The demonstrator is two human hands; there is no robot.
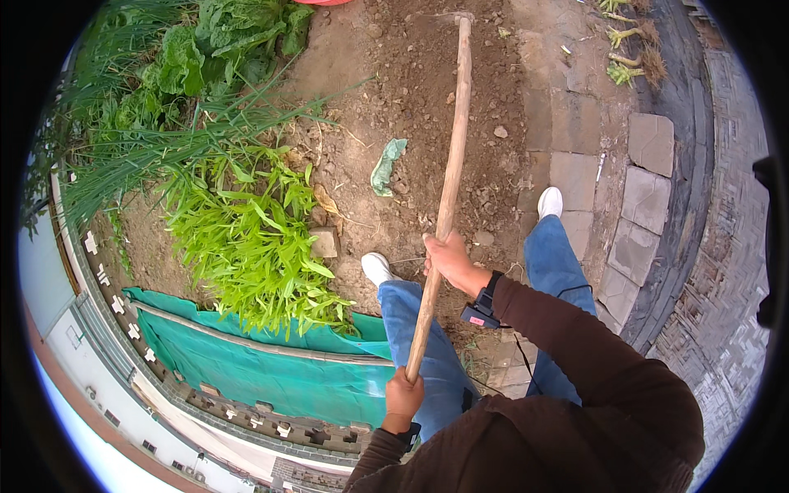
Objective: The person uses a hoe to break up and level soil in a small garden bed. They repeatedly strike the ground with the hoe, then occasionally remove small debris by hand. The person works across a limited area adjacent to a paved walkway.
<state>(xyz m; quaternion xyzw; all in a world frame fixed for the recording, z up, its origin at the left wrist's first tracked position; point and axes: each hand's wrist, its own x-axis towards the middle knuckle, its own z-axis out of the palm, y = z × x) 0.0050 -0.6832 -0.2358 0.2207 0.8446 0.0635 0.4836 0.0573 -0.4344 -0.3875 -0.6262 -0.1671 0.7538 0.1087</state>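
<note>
A long wooden handle (456,142) of a tool slants up from my lap side to the soil, where its head (456,16) lies at the top of the view, partly hidden by earth. My left hand (404,394) is closed around the handle near its lower end. Further up, my right hand (452,256) grips the same handle at about its middle. Loose brown soil (425,117) with clods surrounds the far part of the handle. A wilted green leaf (387,167) lies on the ground to the handle's left.
Leafy green plants (246,234), long-leaved onion-like plants (179,145) and cabbage-like heads (185,61) grow at left. Green netting (259,370) stands below them. Paving slabs (573,126) and pulled-up plants with roots (624,60) lie at right. A brick piece (324,242) sits near my left shoe.
</note>
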